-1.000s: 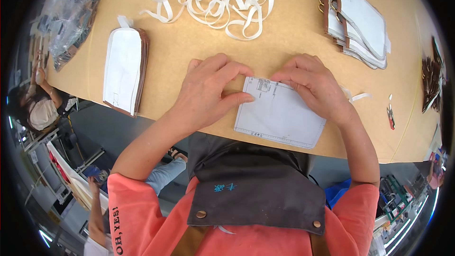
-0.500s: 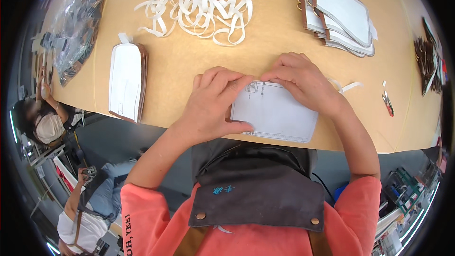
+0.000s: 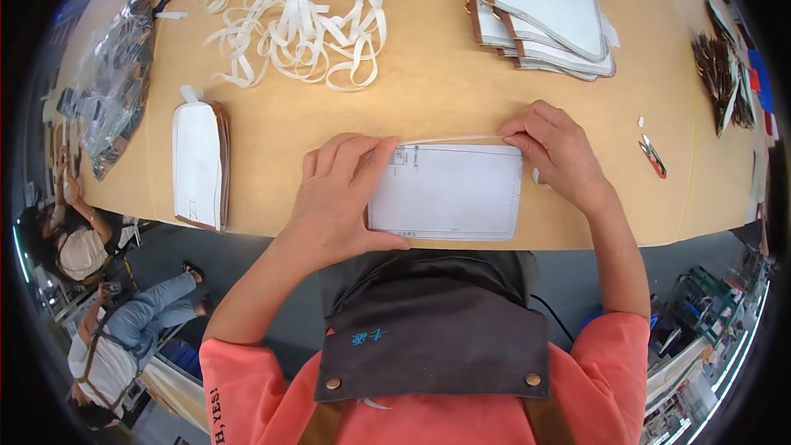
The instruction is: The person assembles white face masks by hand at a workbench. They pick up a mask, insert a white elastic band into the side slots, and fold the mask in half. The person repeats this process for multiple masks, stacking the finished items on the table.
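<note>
A white rectangular panel (image 3: 449, 198) with printed outlines lies flat near the table's front edge. My left hand (image 3: 342, 194) grips its left side, fingertips at the far left corner and thumb along the near left edge. A narrow white tape (image 3: 453, 141) runs along the panel's far edge, its left end under my left fingertips. At the far right corner my right hand (image 3: 556, 148) pinches this tape between thumb and fingers. A loose bit of tape (image 3: 540, 179) shows beneath the right palm.
A tangle of white tape (image 3: 301, 33) lies far left. White-and-brown panels are stacked left (image 3: 196, 165) and far right (image 3: 552, 21). Red-handled thread snips (image 3: 653, 156) lie right. A clear plastic bag (image 3: 115, 82) and brown pieces (image 3: 717, 74) flank the table. Two people are at left.
My right hand has slid right along the panel's far edge, drawing the tape out along it. The left hand stays on the panel's left side. The whole view has shifted slightly.
</note>
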`<state>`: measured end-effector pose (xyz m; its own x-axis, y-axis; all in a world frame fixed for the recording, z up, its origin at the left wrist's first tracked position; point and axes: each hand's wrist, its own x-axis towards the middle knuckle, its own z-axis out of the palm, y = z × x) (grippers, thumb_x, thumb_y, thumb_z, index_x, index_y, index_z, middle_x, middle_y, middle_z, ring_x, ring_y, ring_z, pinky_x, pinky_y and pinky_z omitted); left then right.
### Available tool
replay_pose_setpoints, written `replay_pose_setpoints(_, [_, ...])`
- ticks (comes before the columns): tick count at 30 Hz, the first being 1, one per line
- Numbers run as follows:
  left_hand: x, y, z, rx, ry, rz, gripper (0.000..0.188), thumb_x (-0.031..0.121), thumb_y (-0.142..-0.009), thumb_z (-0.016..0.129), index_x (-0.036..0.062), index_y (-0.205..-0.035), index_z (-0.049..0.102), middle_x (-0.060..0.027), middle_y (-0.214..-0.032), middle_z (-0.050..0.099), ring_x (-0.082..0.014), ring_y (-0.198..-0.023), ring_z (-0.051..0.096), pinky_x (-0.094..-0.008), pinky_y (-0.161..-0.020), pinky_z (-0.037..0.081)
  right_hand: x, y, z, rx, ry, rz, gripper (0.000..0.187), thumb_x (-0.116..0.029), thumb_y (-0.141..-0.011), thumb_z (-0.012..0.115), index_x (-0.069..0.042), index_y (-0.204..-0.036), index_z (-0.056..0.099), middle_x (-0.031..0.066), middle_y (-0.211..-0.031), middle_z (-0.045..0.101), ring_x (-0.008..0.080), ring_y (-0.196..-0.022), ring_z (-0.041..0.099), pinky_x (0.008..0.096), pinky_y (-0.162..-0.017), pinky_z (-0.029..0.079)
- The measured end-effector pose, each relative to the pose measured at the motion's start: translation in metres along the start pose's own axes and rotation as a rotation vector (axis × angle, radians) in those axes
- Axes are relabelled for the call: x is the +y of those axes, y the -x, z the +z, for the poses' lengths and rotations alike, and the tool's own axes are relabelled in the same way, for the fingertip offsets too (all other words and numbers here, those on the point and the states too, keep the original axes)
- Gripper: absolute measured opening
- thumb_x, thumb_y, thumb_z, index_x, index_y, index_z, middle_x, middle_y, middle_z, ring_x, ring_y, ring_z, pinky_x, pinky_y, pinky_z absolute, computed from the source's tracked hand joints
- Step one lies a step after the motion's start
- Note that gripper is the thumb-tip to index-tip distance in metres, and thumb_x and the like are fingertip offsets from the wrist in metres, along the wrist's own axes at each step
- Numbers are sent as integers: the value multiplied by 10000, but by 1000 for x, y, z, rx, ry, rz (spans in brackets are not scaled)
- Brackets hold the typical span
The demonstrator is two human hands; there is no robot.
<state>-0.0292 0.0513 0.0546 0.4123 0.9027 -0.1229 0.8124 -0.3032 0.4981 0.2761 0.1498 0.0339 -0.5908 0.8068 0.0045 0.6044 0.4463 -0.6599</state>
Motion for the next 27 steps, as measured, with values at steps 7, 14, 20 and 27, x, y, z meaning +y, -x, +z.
replay_pose_setpoints(7, [2,0,0,-2,-16,-9,1107,467,-516,902,69,-1441,443,-117,-1324,454,-336,-1271,405,-462,-1031,317,6,22,-14,-14,-39,156,75,-82,-915,658,-49,-980,637,89,-916,600,271,-779,615,354,-683,500])
replay_pose_setpoints(14, [2,0,0,11,-17,-11,1111,452,-504,910,66,-1437,447,-116,-1312,464,-337,-1250,416,-455,-1020,325,6,37,-17,29,-53,286,62,-78,-914,660,-40,-954,632,84,-904,609,244,-760,618,340,-673,499])
replay_pose_setpoints(20, [4,0,-1,6,-13,-32,1114,444,-488,919,64,-1426,453,-109,-1297,481,-334,-1221,435,-451,-1015,333,3,38,-10,96,-59,329,53,-65,-903,664,-31,-927,631,87,-877,609,252,-734,612,344,-661,493])
replay_pose_setpoints(27, [5,-1,-2,5,-2,-36,1114,451,-486,918,62,-1424,458,-105,-1290,496,-321,-1197,445,-449,-1013,335,4,47,-6,149,-25,292,45,-38,-889,668,-28,-916,634,100,-865,604,271,-726,609,356,-648,489])
